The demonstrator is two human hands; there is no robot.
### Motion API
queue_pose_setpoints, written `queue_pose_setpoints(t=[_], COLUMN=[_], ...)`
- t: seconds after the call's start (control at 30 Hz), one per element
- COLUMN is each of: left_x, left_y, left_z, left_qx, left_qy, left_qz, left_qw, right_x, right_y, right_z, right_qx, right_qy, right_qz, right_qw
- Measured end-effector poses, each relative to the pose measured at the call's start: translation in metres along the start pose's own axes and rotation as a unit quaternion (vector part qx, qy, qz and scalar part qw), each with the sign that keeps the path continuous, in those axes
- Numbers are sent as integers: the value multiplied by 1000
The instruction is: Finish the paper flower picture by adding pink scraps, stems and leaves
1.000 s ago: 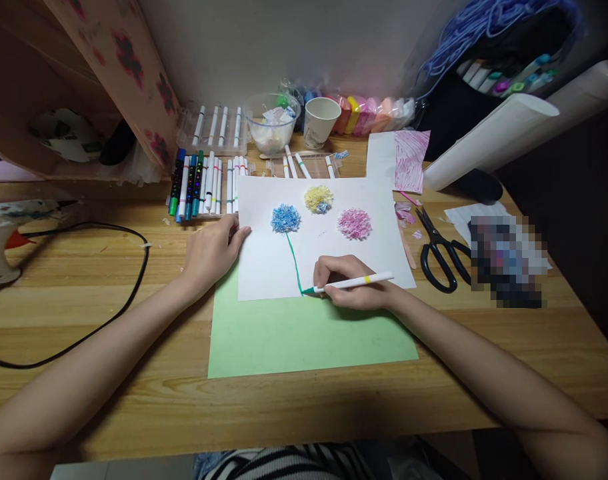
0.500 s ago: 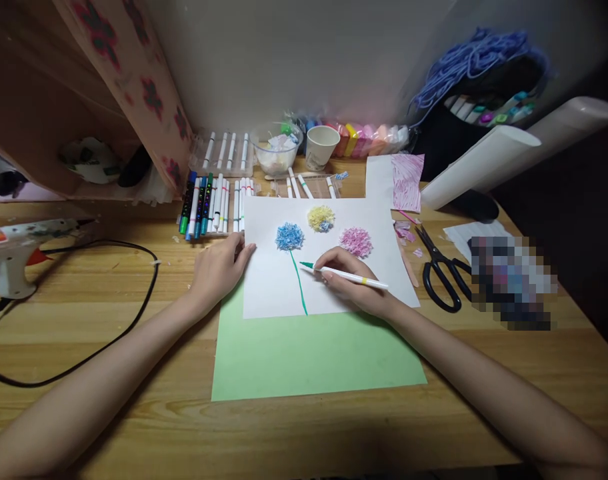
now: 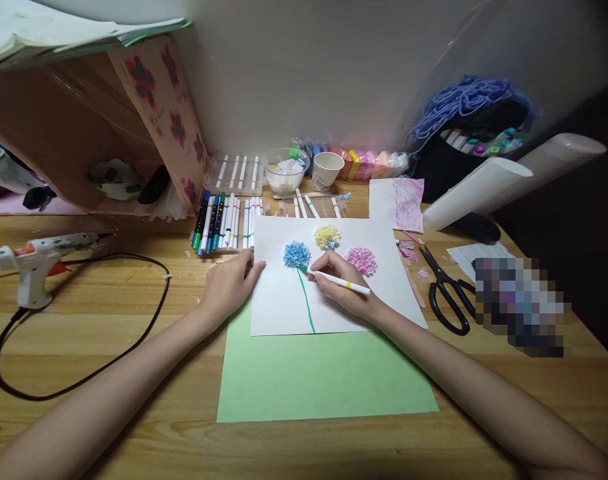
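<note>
A white marker (image 3: 345, 283) with a yellow band and green tip is pinched in my right hand (image 3: 341, 280). Its tip points at the lower edge of a blue shredded-paper pompom (image 3: 297, 255), where a green drawn line (image 3: 306, 303) runs down the white paper (image 3: 279, 307). Yellow (image 3: 327, 236) and pink pompoms (image 3: 362, 260) also lie on this sheet. My left hand (image 3: 229, 283) rests at the sheet's left edge, thumb out and touching it, holding no tool. Underneath is a green sheet (image 3: 329, 380).
On the left stands a glue gun (image 3: 39, 267) with a looping black cord. Black-handled scissors (image 3: 447, 293) lie right of the paper. Behind it are several markers (image 3: 219, 220), a clear bowl (image 3: 284, 173), a paper cup (image 3: 327, 171) and white rolls (image 3: 479, 193).
My right hand has moved up and left over the paper, bringing the green tip to the blue pompom's base. The view has tilted up slightly. My left hand stays at the paper's edge.
</note>
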State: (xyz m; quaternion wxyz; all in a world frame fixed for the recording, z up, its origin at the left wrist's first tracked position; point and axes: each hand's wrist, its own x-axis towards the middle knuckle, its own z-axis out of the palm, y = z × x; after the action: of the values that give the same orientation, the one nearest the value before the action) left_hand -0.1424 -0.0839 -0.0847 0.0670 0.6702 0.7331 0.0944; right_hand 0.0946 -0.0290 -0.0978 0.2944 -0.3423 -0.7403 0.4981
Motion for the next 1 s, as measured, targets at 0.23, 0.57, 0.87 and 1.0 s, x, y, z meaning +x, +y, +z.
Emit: queue_pose_setpoints(t=[0.23, 0.57, 0.87, 1.0], left_x=[1, 1, 0, 1], left_y=[0, -1, 0, 0], left_z=[2, 2, 2, 2], left_qx=[7, 3, 5, 4], left_qy=[9, 11, 11, 10], left_qz=[2, 5, 7, 5], left_qw=[1000, 1000, 1000, 1000], right_x=[1, 1, 1, 0], right_y=[1, 3, 3, 1], right_z=[0, -2, -3, -2], right_qx=[-14, -18, 2, 15], right_qy=[-3, -12, -10, -13], right_qz=[-8, 1, 12, 21], right_qw=[1000, 1000, 1000, 1000])
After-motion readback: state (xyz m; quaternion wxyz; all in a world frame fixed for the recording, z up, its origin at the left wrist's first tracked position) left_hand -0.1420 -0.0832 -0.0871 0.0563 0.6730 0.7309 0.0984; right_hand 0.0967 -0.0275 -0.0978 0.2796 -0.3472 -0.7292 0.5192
